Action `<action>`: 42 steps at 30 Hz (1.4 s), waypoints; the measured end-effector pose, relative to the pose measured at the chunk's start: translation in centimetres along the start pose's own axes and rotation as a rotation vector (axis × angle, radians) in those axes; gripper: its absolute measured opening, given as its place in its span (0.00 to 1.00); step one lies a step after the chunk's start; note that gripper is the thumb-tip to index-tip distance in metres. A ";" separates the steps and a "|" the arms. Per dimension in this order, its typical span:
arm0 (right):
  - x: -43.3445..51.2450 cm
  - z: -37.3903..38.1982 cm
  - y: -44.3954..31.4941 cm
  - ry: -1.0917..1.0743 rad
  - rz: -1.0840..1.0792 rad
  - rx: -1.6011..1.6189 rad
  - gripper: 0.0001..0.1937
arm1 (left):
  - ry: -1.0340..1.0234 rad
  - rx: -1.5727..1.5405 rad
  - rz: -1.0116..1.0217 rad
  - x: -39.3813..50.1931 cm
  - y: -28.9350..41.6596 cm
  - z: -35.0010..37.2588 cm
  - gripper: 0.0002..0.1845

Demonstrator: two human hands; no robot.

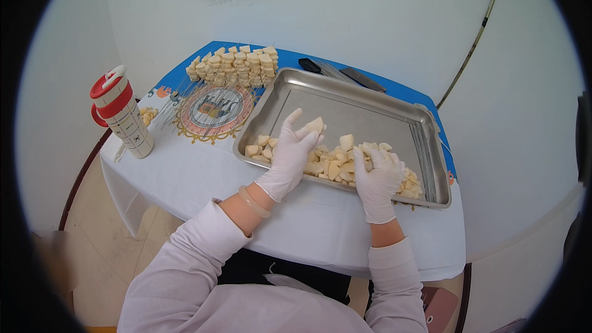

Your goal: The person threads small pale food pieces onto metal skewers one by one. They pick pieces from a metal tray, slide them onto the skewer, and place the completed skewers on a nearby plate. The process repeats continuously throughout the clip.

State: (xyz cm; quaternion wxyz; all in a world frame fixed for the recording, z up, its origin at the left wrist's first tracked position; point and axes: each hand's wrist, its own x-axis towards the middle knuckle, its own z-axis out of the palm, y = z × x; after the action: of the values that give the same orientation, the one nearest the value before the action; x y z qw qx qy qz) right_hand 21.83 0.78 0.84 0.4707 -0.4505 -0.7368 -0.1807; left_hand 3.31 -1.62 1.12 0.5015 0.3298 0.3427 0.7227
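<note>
In my gloved left hand (291, 155) a pale wedge-shaped food piece (315, 125) sits at the thumb and fingers, raised above a steel tray (342, 104). My gloved right hand (380, 178) reaches over the tray's near side with its fingers curled among the cut pale pieces (334, 170). A larger pale piece (346, 142) stands out by the right thumb tip; whether the fingers grip it cannot be told. Loose pieces lie along the tray's near edge, partly hidden under both hands. Thin metal skewers (424, 162) rest along the tray's right side.
Skewered pale pieces (236, 64) are stacked at the table's back left. A red-lidded tumbler (125, 113) stands at the left, before a small pile of pieces (148, 114). Behind the tray lie a dark flat object (363, 78) and more skewers (329, 69), close to the wall.
</note>
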 end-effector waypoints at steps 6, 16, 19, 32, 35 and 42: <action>-0.1 0.1 -0.1 0.010 -0.017 0.014 0.08 | -0.039 -0.014 0.009 0.2 -0.6 -0.2 0.38; -0.2 0.2 -0.1 0.002 -0.006 0.023 0.07 | -0.062 0.012 -0.023 0.0 -0.5 -0.1 0.40; -0.2 0.2 -0.1 -0.005 -0.002 0.031 0.08 | -0.076 0.018 -0.034 0.1 -0.7 -0.2 0.40; -0.5 0.3 -0.6 -0.079 0.068 0.075 0.10 | -0.123 0.062 -0.078 -0.2 -0.7 -0.2 0.42; -0.7 0.4 -0.5 -0.092 0.090 0.116 0.11 | -0.147 0.074 -0.100 -0.3 -0.7 -0.2 0.43; -0.8 0.7 -0.5 -0.079 0.089 0.135 0.11 | -0.157 0.075 -0.115 -0.5 -0.8 0.0 0.43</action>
State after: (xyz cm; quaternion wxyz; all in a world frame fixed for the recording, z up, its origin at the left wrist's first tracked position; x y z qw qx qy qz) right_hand 21.19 0.59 -0.11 0.4783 -0.4568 -0.7445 -0.0916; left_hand 3.82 -1.91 0.42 0.5548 0.3837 0.3475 0.6513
